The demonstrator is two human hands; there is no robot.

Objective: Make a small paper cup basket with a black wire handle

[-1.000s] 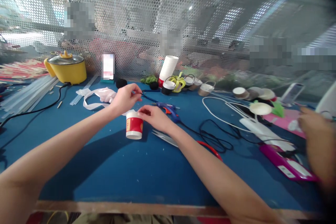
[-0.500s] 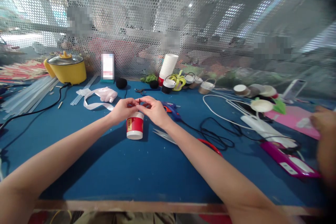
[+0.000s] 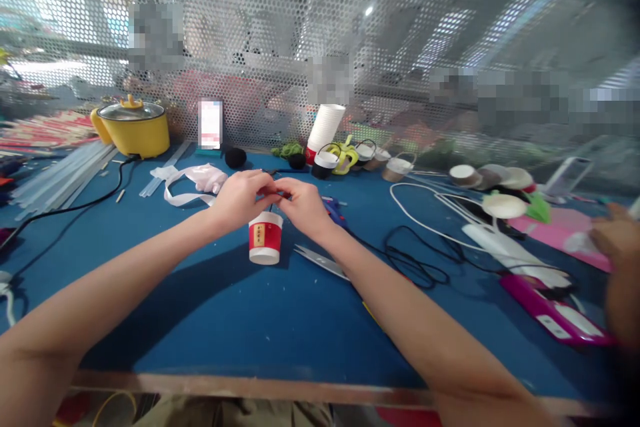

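Note:
A red and white paper cup (image 3: 265, 238) stands on the blue table, its white rim just under my hands. My left hand (image 3: 246, 197) is closed in a pinch above the cup, palm side down. Its fingertips meet those of my right hand (image 3: 304, 205), which is pinched as well. A thin dark strand (image 3: 271, 207) runs from the fingers toward the cup's mouth; most of it is hidden. Scissors (image 3: 323, 260) lie beside the cup, partly covered by my right forearm. Behind that wrist lies a blue glue gun (image 3: 334, 211).
A yellow electric pot (image 3: 137, 133) and clear glue sticks (image 3: 65, 177) occupy the left. White ribbon (image 3: 187, 200) lies behind my left hand. Stacked paper cups (image 3: 326, 125) and small handled cups stand at the back. Rightward are black cable, a magenta power strip (image 3: 553, 313) and another person's hand (image 3: 617, 237).
Both hands have shifted slightly right and up, and the fingertips now meet above the cup. The dark strand shows less between them. The whole view has moved a little.

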